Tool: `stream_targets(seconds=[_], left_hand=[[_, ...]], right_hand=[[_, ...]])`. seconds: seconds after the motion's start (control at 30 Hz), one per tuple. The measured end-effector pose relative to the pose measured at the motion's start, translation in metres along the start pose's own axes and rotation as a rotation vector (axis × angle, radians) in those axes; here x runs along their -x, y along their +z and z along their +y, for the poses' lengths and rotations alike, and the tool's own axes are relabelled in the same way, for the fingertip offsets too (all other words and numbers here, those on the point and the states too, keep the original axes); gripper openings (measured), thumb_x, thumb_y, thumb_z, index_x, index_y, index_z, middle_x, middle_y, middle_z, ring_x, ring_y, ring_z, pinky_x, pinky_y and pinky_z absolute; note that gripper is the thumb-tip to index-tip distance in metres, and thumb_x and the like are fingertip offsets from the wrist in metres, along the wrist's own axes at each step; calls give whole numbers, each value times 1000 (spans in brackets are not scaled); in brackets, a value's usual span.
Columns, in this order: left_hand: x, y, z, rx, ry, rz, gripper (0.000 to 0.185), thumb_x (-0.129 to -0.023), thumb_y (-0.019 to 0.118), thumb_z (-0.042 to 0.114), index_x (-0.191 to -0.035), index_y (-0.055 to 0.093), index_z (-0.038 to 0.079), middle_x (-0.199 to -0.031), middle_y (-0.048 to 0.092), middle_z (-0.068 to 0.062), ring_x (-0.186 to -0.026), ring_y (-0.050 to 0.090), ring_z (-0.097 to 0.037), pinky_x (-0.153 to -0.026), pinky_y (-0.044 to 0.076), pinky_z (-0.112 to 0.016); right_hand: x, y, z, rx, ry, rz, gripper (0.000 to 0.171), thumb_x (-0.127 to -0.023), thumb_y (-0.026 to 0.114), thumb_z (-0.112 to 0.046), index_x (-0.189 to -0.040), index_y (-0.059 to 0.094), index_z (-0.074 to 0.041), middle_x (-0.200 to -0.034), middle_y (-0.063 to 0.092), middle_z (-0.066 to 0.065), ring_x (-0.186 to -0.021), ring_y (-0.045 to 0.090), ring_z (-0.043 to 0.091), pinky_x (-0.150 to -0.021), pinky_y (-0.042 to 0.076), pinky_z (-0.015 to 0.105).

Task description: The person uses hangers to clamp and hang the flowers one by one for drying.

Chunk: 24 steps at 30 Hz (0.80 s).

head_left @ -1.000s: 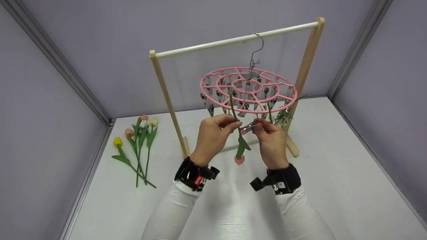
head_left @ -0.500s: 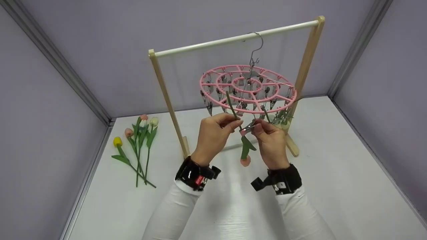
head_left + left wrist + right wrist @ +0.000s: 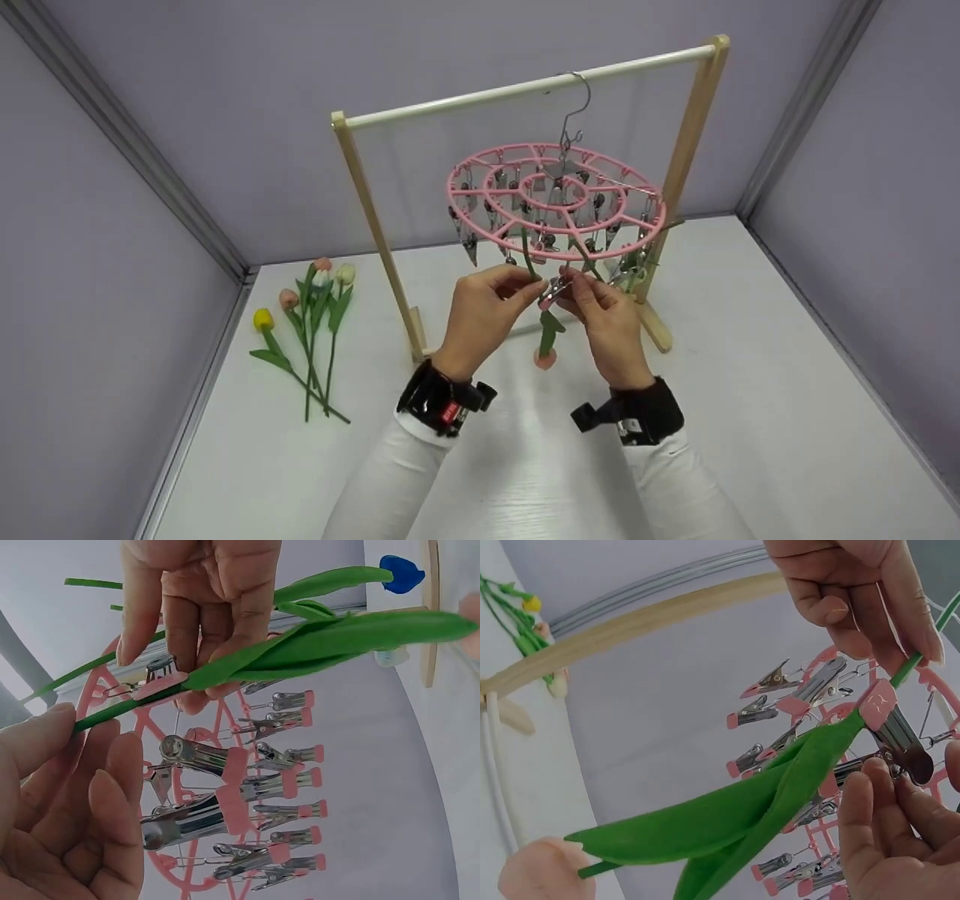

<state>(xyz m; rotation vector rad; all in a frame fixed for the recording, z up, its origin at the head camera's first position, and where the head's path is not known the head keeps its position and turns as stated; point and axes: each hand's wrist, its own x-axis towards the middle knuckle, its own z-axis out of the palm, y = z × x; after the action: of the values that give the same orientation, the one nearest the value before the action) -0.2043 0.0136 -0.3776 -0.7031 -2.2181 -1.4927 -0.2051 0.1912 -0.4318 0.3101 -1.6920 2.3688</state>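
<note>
**Seating the tulip stem in the clip**

The right hand point(image 3: 604, 315) pinches a metal clip point(image 3: 553, 289) with pink tips, its fingers point(image 3: 877, 832) curled round the handles near the spring. The left hand point(image 3: 484, 311) pinches the green stem of an artificial tulip point(image 3: 546, 341) between thumb and forefinger, just beside the clip. The flower hangs head down between the two hands, below the front rim of the round pink clip hanger point(image 3: 556, 199), its peach bloom lowest. In the right wrist view the pink tip sits against the stem, but whether the clip already bites it I cannot tell.

To do this well, I judge the clip wants a full squeeze so its mouth clears the thin stem, with the left fingers point(image 3: 112, 787) steadying the stem above the leaves. The hanger dangles by its hook from the wooden rack's rail point(image 3: 525, 88) and will likely swing, so a gentle, level pull helps.

More tulips point(image 3: 311, 322) lie on the white tabletop point(image 3: 750, 390), well apart to the left.
</note>
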Motion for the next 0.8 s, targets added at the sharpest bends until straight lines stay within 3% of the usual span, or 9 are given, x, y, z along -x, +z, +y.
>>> stream_targets(seconds=[0.2, 0.37, 0.6, 0.7, 0.8], left_hand=[[3, 4, -4, -54, -2, -9, 15, -90, 75, 23, -92, 76, 7, -84, 73, 2, -68, 62, -6, -61, 51, -25], [4, 6, -7, -60, 7, -9, 15, -90, 75, 24, -91, 76, 9, -84, 73, 2, -68, 63, -7, -61, 51, -24], [5, 10, -12, -58, 21, 1, 15, -90, 75, 24, -91, 76, 9, -83, 73, 4, -69, 65, -7, -62, 52, -24], [5, 11, -15, -62, 28, 3, 14, -91, 74, 23, -92, 77, 10, -83, 73, 4, -70, 66, -7, -63, 53, -24], [6, 11, -17, -59, 32, 8, 12, -91, 74, 22, -92, 76, 10, -83, 73, 5, -70, 66, -7, -63, 53, -24]], right_hand=[[5, 1, 1, 169, -50, 55, 37, -101, 59, -20, -124, 64, 9, -116, 68, 20, -107, 67, 24, -96, 50, 42], [13, 0, -1, 327, -68, 93, 38, -102, 59, -21, -124, 63, 9, -115, 69, 19, -105, 68, 22, -90, 52, 32], [21, -6, -1, 523, -59, 53, 42, -100, 61, -29, -124, 65, 6, -118, 69, 14, -109, 65, 19, -84, 51, 21], [28, -9, -1, 596, -46, 38, 43, -100, 61, -31, -126, 65, 3, -114, 70, 15, -81, 64, 15, -64, 45, 17], [38, -12, 0, 660, -54, 20, 41, -100, 61, -31, -126, 66, 0, -111, 71, 12, -68, 55, 13, -57, 41, 20]])
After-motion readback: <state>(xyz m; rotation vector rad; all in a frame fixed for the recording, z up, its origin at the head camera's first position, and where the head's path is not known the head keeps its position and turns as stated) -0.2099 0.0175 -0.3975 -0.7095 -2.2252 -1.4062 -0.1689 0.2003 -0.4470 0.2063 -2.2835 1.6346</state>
